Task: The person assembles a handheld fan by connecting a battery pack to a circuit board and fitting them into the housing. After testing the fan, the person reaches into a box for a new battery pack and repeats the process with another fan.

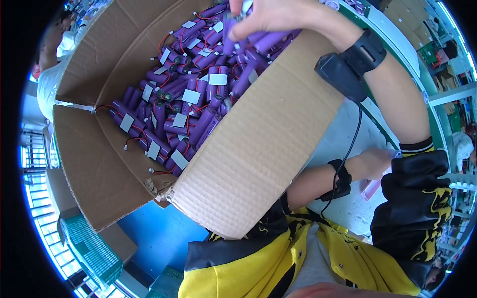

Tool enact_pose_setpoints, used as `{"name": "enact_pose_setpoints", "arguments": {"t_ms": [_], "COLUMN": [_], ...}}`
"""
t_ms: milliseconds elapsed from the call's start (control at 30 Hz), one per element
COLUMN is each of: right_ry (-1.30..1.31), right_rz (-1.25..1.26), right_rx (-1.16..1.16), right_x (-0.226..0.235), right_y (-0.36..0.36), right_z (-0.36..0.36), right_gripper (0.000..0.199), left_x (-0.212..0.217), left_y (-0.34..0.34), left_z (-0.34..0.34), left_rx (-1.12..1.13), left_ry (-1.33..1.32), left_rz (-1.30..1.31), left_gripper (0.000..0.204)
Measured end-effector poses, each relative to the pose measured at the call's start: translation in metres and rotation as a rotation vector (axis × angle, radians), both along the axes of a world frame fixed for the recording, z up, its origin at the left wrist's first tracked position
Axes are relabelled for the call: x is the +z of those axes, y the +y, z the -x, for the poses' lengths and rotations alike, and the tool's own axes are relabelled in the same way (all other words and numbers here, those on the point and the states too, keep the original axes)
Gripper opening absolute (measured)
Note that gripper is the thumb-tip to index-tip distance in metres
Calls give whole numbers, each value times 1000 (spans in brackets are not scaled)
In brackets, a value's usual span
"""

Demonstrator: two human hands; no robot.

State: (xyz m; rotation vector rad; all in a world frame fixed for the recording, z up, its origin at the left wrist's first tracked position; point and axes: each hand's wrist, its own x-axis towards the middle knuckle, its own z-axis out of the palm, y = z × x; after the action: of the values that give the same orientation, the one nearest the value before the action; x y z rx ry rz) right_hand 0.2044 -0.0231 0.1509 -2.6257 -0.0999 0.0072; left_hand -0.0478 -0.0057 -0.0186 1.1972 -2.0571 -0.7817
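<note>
My right hand (268, 17) reaches over the far side of an open cardboard box (258, 134). Its thumb and fingers are closed on a purple cylindrical battery pack (229, 37). Below and around it, many similar battery packs (198, 92) lie jumbled in the box, with white labels, red and black leads and small white connectors. My left forearm crosses beneath the right arm. My left hand (375, 163) looks closed over the pale worktop at the right, its fingertips mostly hidden. A pinkish-purple piece (370, 189) shows just below it, too blurred to name.
Box flaps (89, 164) stand out at the left. Green plastic crates (94, 248) sit lower left beside a blue surface (154, 238). A black cable (355, 139) hangs from the device on my right wrist. Another person's arm and white clothing (52, 84) appear at far left.
</note>
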Motion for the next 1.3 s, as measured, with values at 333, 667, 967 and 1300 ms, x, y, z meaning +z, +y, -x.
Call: {"name": "enact_pose_setpoints", "arguments": {"t_ms": [333,667,967,1300], "right_ry": [-443,-99,-113,-262], "right_rz": [-354,-405,-581,-548], "right_rx": [-52,-44,-330,-332], "right_x": [56,-3,-106,-61], "right_y": [-95,-50,-12,-18], "right_z": [61,255,198,236], "right_gripper": [31,49,34,39], "left_x": [15,-20,-11,14], "left_y": [-2,5,33,26], "left_z": [6,10,-38,-45], "left_rx": [13,324,-89,-68], "left_ry": [124,270,691,217], "left_rz": [-27,604,-343,-339], "left_gripper": [31,34,42,36]}}
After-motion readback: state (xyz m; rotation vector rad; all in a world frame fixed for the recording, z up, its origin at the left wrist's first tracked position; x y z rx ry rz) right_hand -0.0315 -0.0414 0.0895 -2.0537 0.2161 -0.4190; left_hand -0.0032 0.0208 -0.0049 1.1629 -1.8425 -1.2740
